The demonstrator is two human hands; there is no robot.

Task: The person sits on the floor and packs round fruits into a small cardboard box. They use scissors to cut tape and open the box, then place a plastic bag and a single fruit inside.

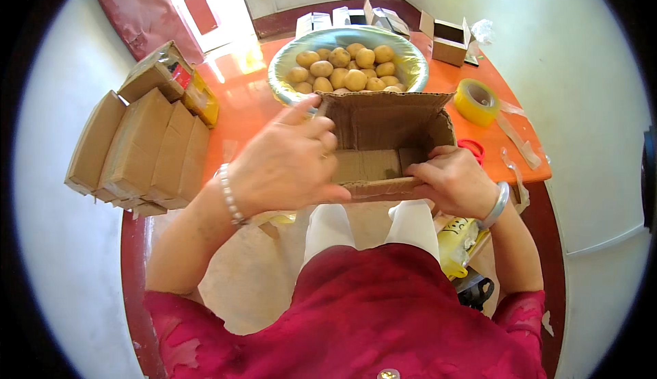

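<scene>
An empty brown cardboard box (365,166) is tilted with its open side towards me, at the near edge of the orange table (238,115). My right hand (459,181) grips its front right wall, some fingertips inside the rim. Across the left end lies my left hand (287,166), slightly blurred, with fingers apart, index finger by the rear left corner and thumb by the front edge. Just behind the box, round potatoes that look light brown (355,80) fill a basin (422,71) lined with clear plastic. The box hides part of the basin's near side.
Several closed cardboard boxes (136,145) stand at the left edge. A roll of clear yellowish tape (477,103) lies at right, near a red handle (473,149) and loose tape strips (518,140). Small open boxes (447,50) stand behind. A yellow bag (456,240) is below, right.
</scene>
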